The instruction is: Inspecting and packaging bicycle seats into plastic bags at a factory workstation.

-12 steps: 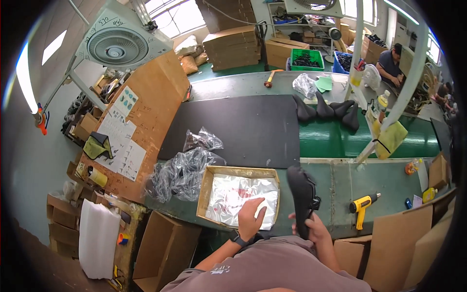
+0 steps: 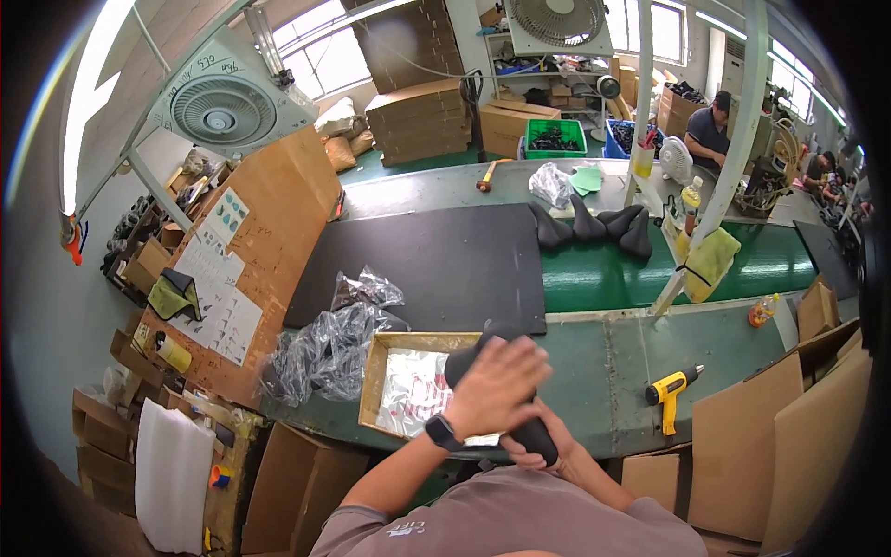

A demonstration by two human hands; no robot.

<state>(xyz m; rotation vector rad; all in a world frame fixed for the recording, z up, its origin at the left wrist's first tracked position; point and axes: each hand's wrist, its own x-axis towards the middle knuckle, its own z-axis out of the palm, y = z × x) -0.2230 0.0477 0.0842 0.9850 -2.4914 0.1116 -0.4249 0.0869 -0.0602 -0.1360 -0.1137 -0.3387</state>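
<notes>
A black bicycle saddle is tilted in front of me, with my right hand closed around its narrow nose. Across its upper side lies my left hand, flat with the fingers stretched out and slightly blurred; it hides the middle of the saddle. The saddle's wide end overlaps the right side of a shallow cardboard box, which holds shiny clear plastic bags with red print. Left of the box sit dark items wrapped in clear plastic.
Several black saddles lie on the green belt beyond a black mat. A yellow heat gun rests on the bench at right, near open cartons. A hammer lies farther back. One person sits far right.
My left hand has moved from above the box onto the saddle. The saddle has tilted left, toward the box, with my right hand still on its nose. The view has shifted slightly.
</notes>
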